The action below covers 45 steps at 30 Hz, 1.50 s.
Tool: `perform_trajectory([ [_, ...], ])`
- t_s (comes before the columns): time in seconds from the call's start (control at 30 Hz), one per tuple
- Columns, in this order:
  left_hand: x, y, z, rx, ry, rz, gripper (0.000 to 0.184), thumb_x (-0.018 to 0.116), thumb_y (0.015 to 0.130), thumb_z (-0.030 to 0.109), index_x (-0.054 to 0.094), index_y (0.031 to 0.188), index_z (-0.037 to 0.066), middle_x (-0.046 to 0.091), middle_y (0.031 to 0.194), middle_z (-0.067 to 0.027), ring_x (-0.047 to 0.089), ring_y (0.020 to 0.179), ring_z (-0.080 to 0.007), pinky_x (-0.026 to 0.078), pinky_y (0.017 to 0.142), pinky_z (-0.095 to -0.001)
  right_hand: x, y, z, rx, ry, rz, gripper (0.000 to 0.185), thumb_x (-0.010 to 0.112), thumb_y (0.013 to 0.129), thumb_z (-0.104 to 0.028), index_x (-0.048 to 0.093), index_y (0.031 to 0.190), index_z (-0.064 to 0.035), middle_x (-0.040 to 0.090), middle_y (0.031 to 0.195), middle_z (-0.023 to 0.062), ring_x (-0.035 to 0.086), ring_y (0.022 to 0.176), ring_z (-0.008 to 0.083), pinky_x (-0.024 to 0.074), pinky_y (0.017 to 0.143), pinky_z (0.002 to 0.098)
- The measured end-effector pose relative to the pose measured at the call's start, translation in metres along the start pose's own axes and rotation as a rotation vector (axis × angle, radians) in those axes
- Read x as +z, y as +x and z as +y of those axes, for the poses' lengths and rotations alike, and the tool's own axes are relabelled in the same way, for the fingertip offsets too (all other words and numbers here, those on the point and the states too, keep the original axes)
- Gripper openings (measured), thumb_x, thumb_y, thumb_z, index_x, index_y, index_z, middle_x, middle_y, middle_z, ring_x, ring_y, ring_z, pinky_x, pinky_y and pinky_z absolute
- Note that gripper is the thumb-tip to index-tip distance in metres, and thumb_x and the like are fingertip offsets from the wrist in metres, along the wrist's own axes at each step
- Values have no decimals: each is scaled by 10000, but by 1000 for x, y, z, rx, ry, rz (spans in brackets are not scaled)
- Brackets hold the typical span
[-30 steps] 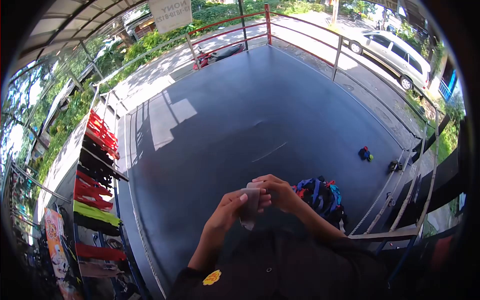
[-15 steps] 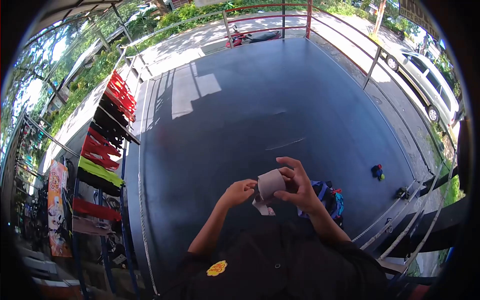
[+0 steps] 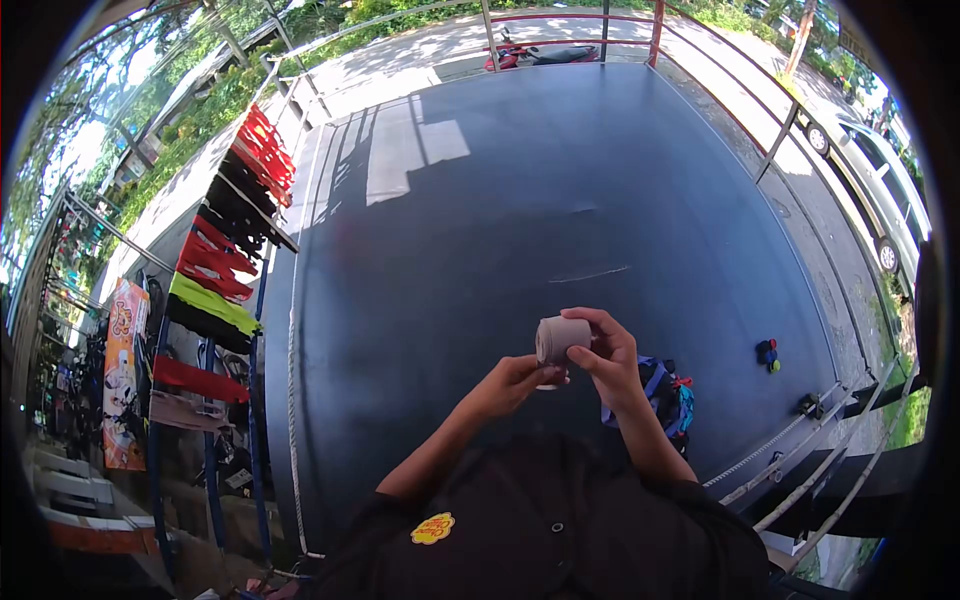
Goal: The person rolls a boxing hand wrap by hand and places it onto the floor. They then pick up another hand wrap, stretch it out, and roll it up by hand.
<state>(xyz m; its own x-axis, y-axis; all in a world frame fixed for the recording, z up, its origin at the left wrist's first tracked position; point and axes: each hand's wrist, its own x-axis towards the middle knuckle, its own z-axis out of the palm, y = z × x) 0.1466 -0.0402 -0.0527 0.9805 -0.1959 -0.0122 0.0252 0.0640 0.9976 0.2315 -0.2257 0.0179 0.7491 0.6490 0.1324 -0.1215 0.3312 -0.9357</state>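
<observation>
A pale greyish-pink hand wrap [image 3: 566, 341], wound into a thick roll, is held up in front of my chest over the dark mat. My right hand [image 3: 610, 352] grips the roll from its right side, thumb on the near face and fingers over the top. Below the roll, my left hand [image 3: 515, 384] is closed with its fingertips pinching at the wrap's underside, where a small part of the loose end shows. The coiled layers are visible at the roll's left end.
Ropes [image 3: 293, 400] border the ring mat [image 3: 480, 220]. A bag with bright items [image 3: 665, 400] lies on the mat beyond my right forearm, and small coloured objects [image 3: 768, 356] sit farther right. Cloths [image 3: 215, 262] hang on a rack at left. A silver car [image 3: 880, 175] stands outside.
My left hand has come in under the roll and closed on the wrap. The hanging tail has mostly gone from sight. The roll has turned, showing its coiled end, and my view has shifted.
</observation>
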Motion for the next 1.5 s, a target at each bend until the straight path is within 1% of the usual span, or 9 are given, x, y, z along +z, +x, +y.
perform_trajectory([
  [0.2, 8, -25, 30, -145, -214, -303, 303, 538, 1076, 173, 630, 1259, -51, 748, 1053, -127, 721, 1038, -216, 551, 974, -353, -6, 28, -6, -220, -114, 104, 501, 764, 850, -95, 578, 1314, -52, 519, 1354, 99, 648, 1082, 175, 600, 863, 326],
  [0.47, -5, -36, 112, 40, -201, -325, 459, 447, 1115, 283, 540, 1426, -41, 706, 1267, -113, 642, 1158, -135, 488, 1000, -291, -9, 29, 10, -90, -582, 50, 444, 771, 851, -113, 657, 1279, -75, 648, 923, -2, 558, 745, 52, 462, 685, 202],
  [0.73, -41, -14, 140, 53, -373, -176, 641, 342, 1112, 454, 449, 1492, -51, 558, 1466, -170, 586, 1306, -263, 489, 1084, -385, 3, 9, 41, 74, 42, -273, 357, 757, 931, -152, 614, 1221, -1, 654, 1041, 13, 629, 957, 86, 525, 878, 264],
  [0.83, -55, -6, 130, 73, -485, -179, 717, 298, 1096, 527, 435, 1503, -47, 545, 1481, -177, 538, 1366, -291, 458, 1116, -415, 13, 4, 36, 38, -91, -210, 302, 778, 907, -102, 626, 1152, -11, 632, 1051, 16, 619, 983, 83, 518, 887, 261],
  [1.03, -99, 20, 62, 186, -672, 176, 868, 209, 1047, 666, 412, 1518, -34, 528, 1501, -178, 465, 1430, -301, 322, 1212, -410, 35, -7, 15, -5, -63, -187, 628, 784, 875, -35, 404, 1372, -82, 607, 1134, 88, 608, 1088, 148, 502, 925, 297],
  [1.1, -107, 20, 23, 15, -602, 138, 893, 239, 1027, 704, 459, 1485, -31, 552, 1475, -176, 475, 1419, -287, 338, 1204, -418, 42, -10, 7, 33, -24, -221, 776, 812, 861, -55, 297, 1439, -111, 603, 1176, 109, 601, 1104, 163, 505, 934, 300],
  [1.23, -80, -9, -48, -479, -555, -12, 1057, 266, 954, 813, 447, 1467, -94, 585, 1419, -199, 539, 1352, -313, 378, 1175, -408, 47, -10, 3, 24, 48, -144, 803, 846, 825, -73, 332, 1443, -95, 613, 1177, 116, 636, 1061, 177, 545, 910, 312],
  [1.3, -56, -21, -48, -344, -779, -240, 1108, 221, 930, 845, 411, 1492, -91, 596, 1409, -180, 549, 1343, -313, 374, 1176, -411, 43, -10, 1, 74, -25, -93, 730, 842, 838, -119, 425, 1434, -63, 631, 1154, 102, 649, 1031, 167, 563, 858, 304],
  [1.5, -1, -39, -19, -290, -1059, -303, 1202, 117, 815, 943, 213, 1617, 54, 375, 1568, -282, 517, 1347, -443, 365, 1188, -496, 35, 3, 7, -10, 116, 50, 547, 801, 862, -112, 555, 1340, -19, 672, 1122, 106, 683, 925, 165, 590, 765, 311],
])
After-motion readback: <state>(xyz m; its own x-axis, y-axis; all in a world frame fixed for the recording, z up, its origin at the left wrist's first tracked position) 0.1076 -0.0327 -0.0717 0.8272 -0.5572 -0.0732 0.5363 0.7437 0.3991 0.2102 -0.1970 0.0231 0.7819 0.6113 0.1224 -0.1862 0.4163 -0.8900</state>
